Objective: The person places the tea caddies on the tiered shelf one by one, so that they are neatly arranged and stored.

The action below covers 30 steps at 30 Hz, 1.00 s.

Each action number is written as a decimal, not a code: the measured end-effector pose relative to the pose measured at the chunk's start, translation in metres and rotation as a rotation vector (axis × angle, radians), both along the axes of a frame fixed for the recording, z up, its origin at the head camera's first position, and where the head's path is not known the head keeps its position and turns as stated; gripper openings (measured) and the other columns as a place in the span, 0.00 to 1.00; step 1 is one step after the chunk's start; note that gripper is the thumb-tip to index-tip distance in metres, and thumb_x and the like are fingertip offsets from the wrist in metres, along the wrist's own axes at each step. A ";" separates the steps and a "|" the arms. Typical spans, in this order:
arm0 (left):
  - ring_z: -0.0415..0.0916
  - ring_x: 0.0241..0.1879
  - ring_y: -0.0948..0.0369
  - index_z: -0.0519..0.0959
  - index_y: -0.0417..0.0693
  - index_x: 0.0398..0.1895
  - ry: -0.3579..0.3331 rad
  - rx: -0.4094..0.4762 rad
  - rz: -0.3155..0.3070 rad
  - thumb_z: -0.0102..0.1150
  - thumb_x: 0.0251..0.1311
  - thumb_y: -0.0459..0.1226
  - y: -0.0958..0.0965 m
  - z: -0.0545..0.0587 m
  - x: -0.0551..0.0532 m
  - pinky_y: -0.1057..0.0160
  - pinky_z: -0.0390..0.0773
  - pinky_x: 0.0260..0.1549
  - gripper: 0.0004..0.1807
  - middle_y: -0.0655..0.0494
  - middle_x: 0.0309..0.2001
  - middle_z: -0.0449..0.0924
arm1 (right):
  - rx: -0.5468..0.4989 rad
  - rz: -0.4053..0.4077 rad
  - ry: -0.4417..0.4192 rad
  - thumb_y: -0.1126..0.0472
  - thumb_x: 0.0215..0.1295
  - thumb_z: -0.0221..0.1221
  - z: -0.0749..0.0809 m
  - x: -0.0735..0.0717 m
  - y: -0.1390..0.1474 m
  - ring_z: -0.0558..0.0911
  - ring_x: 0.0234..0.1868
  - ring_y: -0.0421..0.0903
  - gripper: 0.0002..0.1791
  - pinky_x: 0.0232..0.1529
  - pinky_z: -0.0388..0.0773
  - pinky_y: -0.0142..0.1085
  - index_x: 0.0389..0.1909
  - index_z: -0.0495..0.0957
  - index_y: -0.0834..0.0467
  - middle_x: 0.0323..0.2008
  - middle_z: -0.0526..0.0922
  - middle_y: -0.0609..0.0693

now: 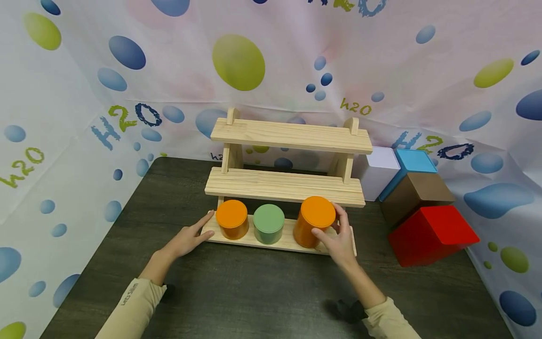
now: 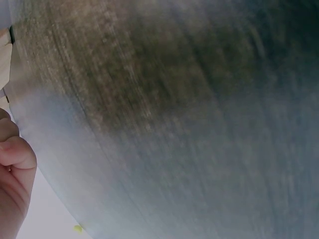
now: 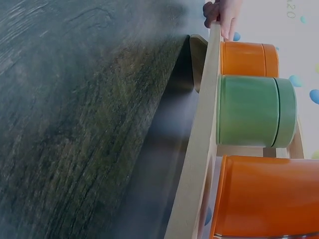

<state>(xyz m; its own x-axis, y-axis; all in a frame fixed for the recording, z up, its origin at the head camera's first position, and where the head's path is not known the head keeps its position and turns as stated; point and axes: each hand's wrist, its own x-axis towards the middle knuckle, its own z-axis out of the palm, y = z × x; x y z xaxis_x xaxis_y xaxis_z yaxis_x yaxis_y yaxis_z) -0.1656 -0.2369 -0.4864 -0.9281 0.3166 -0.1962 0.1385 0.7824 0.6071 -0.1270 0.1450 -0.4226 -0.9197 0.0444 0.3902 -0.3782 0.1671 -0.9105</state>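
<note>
A three-tier wooden shelf [image 1: 283, 182] stands on the table. Its lowest board carries a short orange canister [image 1: 232, 219] at the left, a green canister [image 1: 268, 223] in the middle and a taller orange canister [image 1: 315, 221] at the right. My right hand [image 1: 340, 242] grips the tall orange canister, thumb at its front and fingers round its right side. At the board's left end, my left hand [image 1: 186, 241] holds the edge between thumb and fingers, beside the short orange canister. Curled fingers [image 2: 17, 152] of that hand show in the left wrist view.
Right of the shelf stand several boxes: a white one [image 1: 377, 174], a blue one [image 1: 417, 161], a brown one [image 1: 417, 195] and a red one [image 1: 432, 235]. Behind the dark table [image 1: 254, 292] hangs a dotted curtain [image 1: 178, 70]. The two upper tiers hold nothing.
</note>
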 end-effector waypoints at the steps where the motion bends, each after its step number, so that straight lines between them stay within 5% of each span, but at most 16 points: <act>1: 0.69 0.52 0.38 0.46 0.52 0.72 0.001 0.000 -0.002 0.43 0.64 0.55 0.000 0.000 0.000 0.40 0.66 0.49 0.38 0.34 0.65 0.55 | -0.004 0.007 0.002 0.84 0.44 0.59 -0.001 0.000 -0.001 0.67 0.48 0.34 0.38 0.50 0.65 0.29 0.60 0.56 0.75 0.49 0.67 0.43; 17: 0.71 0.50 0.40 0.45 0.52 0.72 -0.017 0.009 0.005 0.43 0.64 0.56 0.001 0.002 -0.001 0.40 0.66 0.49 0.38 0.35 0.65 0.56 | 0.021 0.018 -0.020 0.82 0.44 0.60 -0.004 -0.001 -0.005 0.66 0.45 0.34 0.38 0.48 0.64 0.32 0.60 0.57 0.74 0.49 0.66 0.44; 22: 0.76 0.38 0.49 0.45 0.52 0.72 -0.017 0.004 0.000 0.43 0.64 0.55 0.001 0.002 -0.001 0.42 0.68 0.46 0.38 0.37 0.45 0.76 | 0.036 0.019 -0.013 0.82 0.44 0.60 -0.005 -0.002 -0.004 0.66 0.45 0.34 0.39 0.48 0.64 0.29 0.60 0.57 0.74 0.49 0.66 0.43; 30: 0.73 0.30 0.57 0.45 0.52 0.72 -0.022 -0.002 0.002 0.44 0.64 0.55 0.001 0.002 0.000 0.45 0.70 0.44 0.38 0.45 0.31 0.76 | 0.044 0.017 -0.055 0.80 0.45 0.62 -0.024 -0.009 0.004 0.66 0.46 0.35 0.40 0.49 0.64 0.32 0.62 0.57 0.69 0.51 0.68 0.50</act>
<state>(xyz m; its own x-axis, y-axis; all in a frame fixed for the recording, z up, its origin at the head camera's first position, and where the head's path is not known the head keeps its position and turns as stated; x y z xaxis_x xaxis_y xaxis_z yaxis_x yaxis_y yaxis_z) -0.1659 -0.2356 -0.4842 -0.9241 0.3147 -0.2169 0.1240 0.7837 0.6087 -0.1361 0.1490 -0.4465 -0.9403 0.0123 0.3401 -0.3308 0.2009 -0.9221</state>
